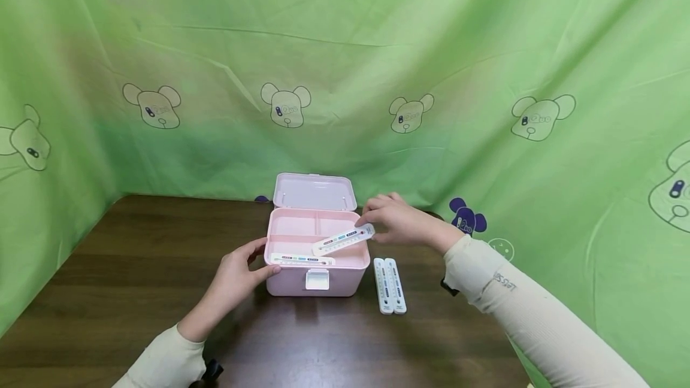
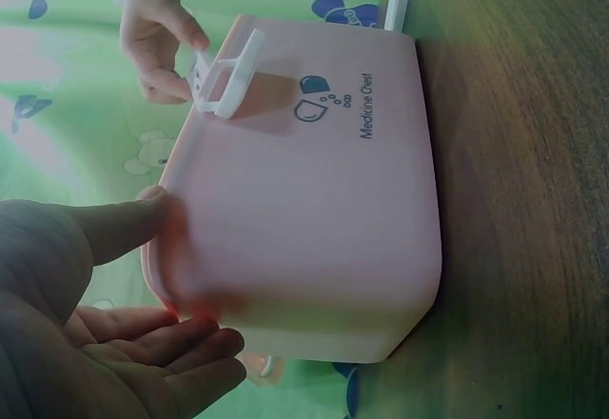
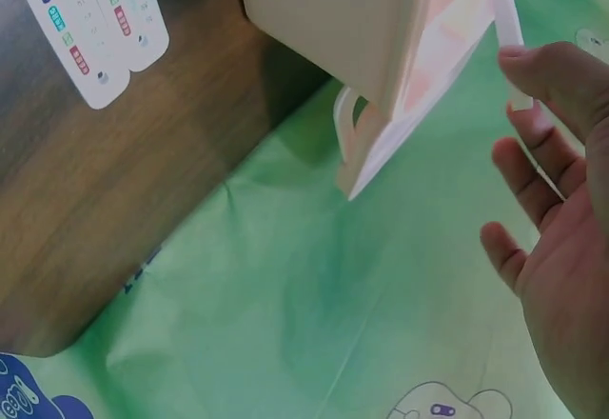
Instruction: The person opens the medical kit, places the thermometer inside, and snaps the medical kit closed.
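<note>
A pink medicine chest [image 1: 315, 285], lid [image 1: 315, 192] raised at the back, stands on the table. My left hand [image 1: 235, 275] holds its front left corner, thumb at the front rim and fingers against the left side. Between thumb and fingertips, my right hand [image 1: 399, 220] pinches one end of a white thermometer [image 1: 342, 240], which slants over the chest's front compartment. A second thermometer [image 1: 302, 260] lies along the front wall inside. Two more thermometers [image 1: 390, 286] lie side by side on the table, right of the chest; their printed faces also show in the right wrist view.
The chest has a white front latch [image 1: 317, 279] and pink dividers [image 1: 317, 223] in its tray. Dark wooden table [image 1: 162, 256] surrounds it. Behind and to the sides hangs a green curtain [image 1: 345, 47] printed with bear heads.
</note>
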`<state>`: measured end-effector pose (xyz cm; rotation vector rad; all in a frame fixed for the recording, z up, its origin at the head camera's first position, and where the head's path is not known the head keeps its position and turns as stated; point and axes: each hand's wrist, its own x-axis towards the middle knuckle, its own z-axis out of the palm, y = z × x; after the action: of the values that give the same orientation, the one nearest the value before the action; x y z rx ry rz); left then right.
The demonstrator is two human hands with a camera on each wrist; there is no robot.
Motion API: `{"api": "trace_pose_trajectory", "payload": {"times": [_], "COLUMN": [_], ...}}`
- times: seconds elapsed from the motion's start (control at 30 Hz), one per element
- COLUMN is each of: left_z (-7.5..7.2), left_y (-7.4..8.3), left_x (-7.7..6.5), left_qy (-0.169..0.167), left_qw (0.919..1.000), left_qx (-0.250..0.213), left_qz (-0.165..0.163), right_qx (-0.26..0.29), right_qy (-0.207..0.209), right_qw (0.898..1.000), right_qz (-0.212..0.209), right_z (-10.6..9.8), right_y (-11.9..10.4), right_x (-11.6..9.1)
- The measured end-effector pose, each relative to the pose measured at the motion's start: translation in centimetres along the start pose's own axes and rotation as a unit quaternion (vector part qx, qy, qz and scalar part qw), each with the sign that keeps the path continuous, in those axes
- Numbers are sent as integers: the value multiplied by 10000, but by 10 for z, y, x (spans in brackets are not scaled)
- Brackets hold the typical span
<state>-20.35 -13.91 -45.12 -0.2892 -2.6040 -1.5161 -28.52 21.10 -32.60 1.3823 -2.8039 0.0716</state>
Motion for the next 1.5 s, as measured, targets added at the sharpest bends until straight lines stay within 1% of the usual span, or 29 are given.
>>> {"api": "trace_pose_trajectory", "payload": {"times": [0.17,0.47,0.7,0.93,1.17,1.5], "left_z": [1,-1,-1,0,-1,0], "left_y": [0,0,0,0,2,1], "left_x": [-1,-1,-1,-1,-1,-1], "left_qy": [17,70,101,90,87,68], "left_qw": [10000,9999,9999,9999,9999,10000], "left_qx": [-20,-26,-69,-66,-43,-12], "left_qz": [-2,130,62,73,32,-31], "right_qx": [214,423,517,642,677,630], "right_qy": [-2,-134,-148,-264,-188,-190], "right_qw": [9996,9988,9982,9974,9971,9977], "right_qz": [-194,-198,-284,-187,-282,-143], "right_z": [6,20,25,31,35,41], "right_y": [2,4,3,-1,-3,-8], "right_x": [5,9,12,16,19,26]}}
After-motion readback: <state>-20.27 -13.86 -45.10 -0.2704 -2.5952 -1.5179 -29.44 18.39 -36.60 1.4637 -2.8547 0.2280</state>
